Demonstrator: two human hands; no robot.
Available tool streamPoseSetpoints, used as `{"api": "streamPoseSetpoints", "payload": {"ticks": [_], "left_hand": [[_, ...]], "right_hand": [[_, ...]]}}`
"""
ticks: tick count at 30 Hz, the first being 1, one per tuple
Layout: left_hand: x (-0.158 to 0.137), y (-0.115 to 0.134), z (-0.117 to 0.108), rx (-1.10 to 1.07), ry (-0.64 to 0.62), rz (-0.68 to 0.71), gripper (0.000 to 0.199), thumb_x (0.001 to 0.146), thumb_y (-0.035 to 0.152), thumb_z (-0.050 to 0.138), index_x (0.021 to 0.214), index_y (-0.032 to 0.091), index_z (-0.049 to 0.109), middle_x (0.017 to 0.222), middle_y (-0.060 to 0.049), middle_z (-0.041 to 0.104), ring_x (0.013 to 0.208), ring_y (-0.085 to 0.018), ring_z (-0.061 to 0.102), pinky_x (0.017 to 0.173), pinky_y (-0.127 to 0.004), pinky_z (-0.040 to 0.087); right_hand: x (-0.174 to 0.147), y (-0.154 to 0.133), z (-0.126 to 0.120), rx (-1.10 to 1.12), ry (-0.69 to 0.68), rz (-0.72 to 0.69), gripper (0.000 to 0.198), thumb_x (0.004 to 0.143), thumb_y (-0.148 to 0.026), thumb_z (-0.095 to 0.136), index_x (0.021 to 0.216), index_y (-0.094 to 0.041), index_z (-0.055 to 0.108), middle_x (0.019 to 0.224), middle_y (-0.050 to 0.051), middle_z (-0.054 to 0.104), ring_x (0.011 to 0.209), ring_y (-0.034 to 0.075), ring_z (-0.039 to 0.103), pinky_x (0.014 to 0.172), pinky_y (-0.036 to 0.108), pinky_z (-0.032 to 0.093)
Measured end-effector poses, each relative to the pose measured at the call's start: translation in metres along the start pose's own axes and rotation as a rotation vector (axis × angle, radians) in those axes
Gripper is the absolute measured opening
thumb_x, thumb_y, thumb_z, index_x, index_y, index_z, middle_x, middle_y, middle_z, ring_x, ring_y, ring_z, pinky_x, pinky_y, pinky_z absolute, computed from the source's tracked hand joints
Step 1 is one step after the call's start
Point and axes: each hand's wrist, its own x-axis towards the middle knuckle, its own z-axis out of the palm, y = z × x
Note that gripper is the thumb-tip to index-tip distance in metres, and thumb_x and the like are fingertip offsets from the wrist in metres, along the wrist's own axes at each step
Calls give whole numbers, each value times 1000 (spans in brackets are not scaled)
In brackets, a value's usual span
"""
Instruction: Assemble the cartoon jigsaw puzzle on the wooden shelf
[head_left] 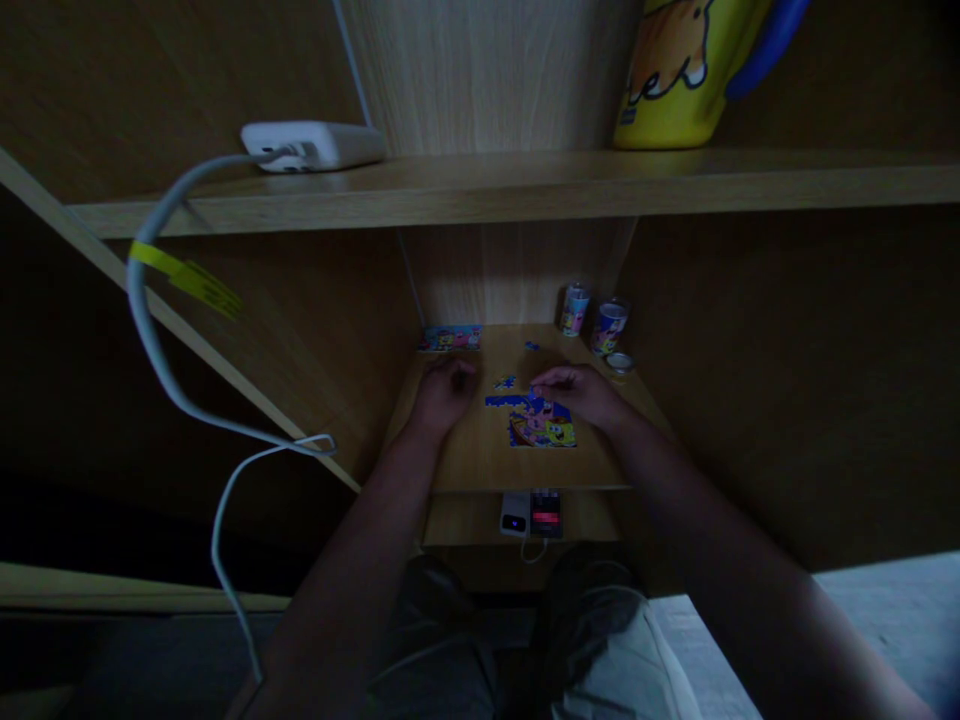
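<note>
A partly joined jigsaw puzzle (544, 430) with cartoon figures lies on the wooden desk board. My right hand (581, 390) is at its upper edge, fingertips pinched on a small blue puzzle piece (535, 392). To the left, my left hand (442, 395) rests on the board with its fingers curled; whatever may be inside them is hidden. Between the hands are a joined blue strip of pieces (504, 401) and some loose puzzle pieces (505, 382). Farther back lie a few more blue pieces (532, 346).
A cartoon picture card (450, 338) lies at the back left. Two printed tins (574, 309) (609, 328) and a round lid (619, 363) are at the back right. Overhead, a shelf (480, 190) holds a white device (315, 146) and a yellow mug (671, 80). A cable (146, 300) hangs left. Below sits a phone (546, 513).
</note>
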Motion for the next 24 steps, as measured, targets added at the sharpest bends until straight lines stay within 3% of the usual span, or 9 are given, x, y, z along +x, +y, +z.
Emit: {"api": "streamPoseSetpoints", "payload": {"ticks": [4, 9, 17, 24], "left_hand": [[-1, 6, 6, -80, -161, 214, 5, 97, 25, 75, 97, 24, 79, 108, -6, 82, 109, -26, 75, 108, -42, 55], [-3, 8, 7, -104, -222, 313, 14, 94, 38, 85, 96, 25, 80, 104, -5, 81, 105, -26, 74, 104, -44, 53], [-3, 7, 7, -96, -293, 316, 34, 82, 51, 97, 101, 26, 82, 108, -5, 81, 108, -28, 73, 102, -44, 52], [-4, 13, 5, -76, -347, 288, 31, 84, 49, 95, 102, 27, 82, 110, -5, 82, 111, -28, 73, 104, -44, 52]], "right_hand": [[-3, -2, 6, -47, -52, -68, 42, 83, -63, 89, 98, -24, 85, 95, 6, 86, 85, 23, 80, 79, 36, 65], [-3, -4, 9, -70, -102, -114, 40, 85, -63, 87, 95, -25, 86, 91, 6, 85, 80, 22, 78, 74, 34, 63], [-3, -2, 12, -106, -133, -159, 38, 86, -62, 87, 96, -26, 86, 93, 5, 86, 82, 23, 79, 76, 35, 63], [-2, -1, 13, -182, -113, -234, 36, 90, -60, 83, 98, -25, 86, 94, 6, 86, 84, 23, 80, 80, 35, 63]]}}
